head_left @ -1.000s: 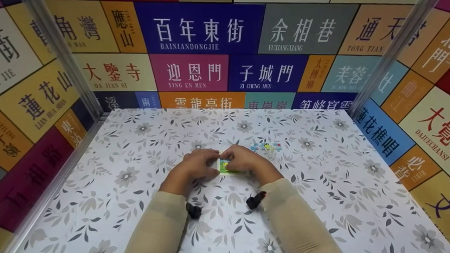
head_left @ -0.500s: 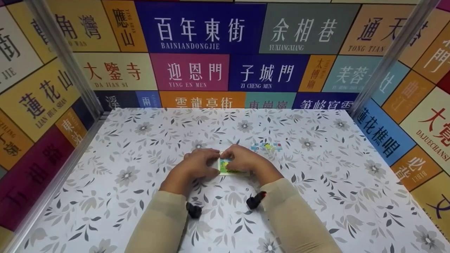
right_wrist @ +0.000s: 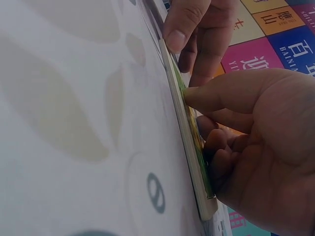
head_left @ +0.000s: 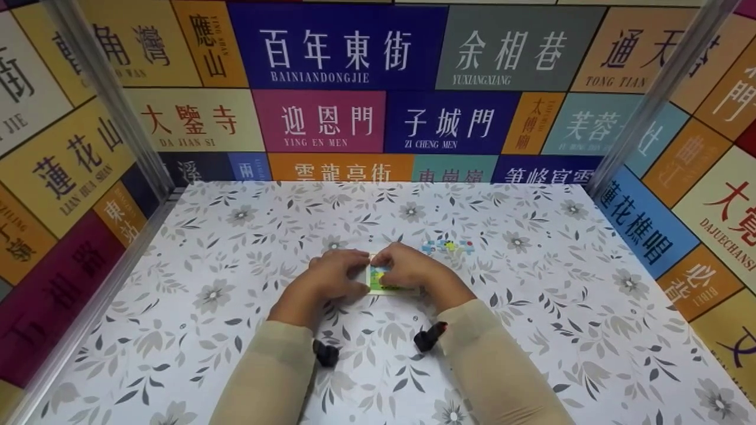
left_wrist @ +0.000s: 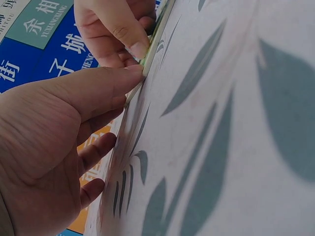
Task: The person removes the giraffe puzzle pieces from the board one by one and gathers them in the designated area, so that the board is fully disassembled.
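A small jigsaw puzzle board [head_left: 379, 287] with a pale frame and a green and yellow picture lies flat on the table. My left hand [head_left: 332, 277] holds its left edge between thumb and forefinger, the thumb at the near corner. My right hand [head_left: 409, 268] is over the board. Its thumb and forefinger bend down on the picture around what seems a puzzle piece, mostly hidden beneath them. From the right wrist view, the right thumb touches the board [right_wrist: 186, 130] and the other fingers curl beside it. Much of the picture is covered.
Several loose, light blue puzzle pieces [head_left: 447, 246] lie behind and right of the board. White floral paper covers the table [head_left: 236, 354]. Coloured sign-patterned panels [head_left: 336, 47] stand at the back and both sides. A black wrist camera sits on each sleeve.
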Tool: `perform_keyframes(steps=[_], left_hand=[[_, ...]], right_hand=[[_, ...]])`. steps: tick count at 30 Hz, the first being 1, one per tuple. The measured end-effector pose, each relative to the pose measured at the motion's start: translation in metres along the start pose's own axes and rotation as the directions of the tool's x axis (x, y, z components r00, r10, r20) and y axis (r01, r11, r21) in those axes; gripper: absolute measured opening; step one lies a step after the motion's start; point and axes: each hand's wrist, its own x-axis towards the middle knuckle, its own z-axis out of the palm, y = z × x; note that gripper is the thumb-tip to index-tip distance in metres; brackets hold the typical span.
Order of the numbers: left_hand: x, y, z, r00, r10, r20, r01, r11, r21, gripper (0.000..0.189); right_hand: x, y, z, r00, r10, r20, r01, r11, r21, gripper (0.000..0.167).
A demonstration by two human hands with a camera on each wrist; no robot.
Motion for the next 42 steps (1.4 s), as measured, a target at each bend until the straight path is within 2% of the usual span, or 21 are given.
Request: perform_keyframes(steps=[14, 23, 33, 42], left_hand=[[0.0013, 0.0019, -0.0002, 1.000, -0.026, 0.011, 0.026, 1.000, -0.013, 0.064], [-0.0025, 0.0021, -0.0018, 0.999, 0.028, -0.014, -0.029, 0.999, -0.023, 0.063], [-0.0026, 0.0009, -0.0009, 1.000, 0.019, -0.020, -0.019, 0.999, -0.030, 0.066], [-0.0016, 0.0012, 0.0001, 1.000, 0.004, -0.008, -0.005, 0.999, -0.033, 0.064]], right_hand=[[-0.0005, -0.0027, 0.0004, 0.999, 0.049, -0.005, -0.049, 0.999, -0.006, 0.047], [-0.0002, 0.0025, 0.0004, 1.000, 0.001, -0.024, -0.001, 1.000, -0.014, 0.048], [0.0003, 0.0013, -0.0003, 0.999, -0.019, -0.033, 0.019, 1.000, 0.005, 0.041], [0.0003, 0.0016, -0.0005, 0.999, 0.017, -0.034, -0.017, 1.000, -0.008, 0.045]])
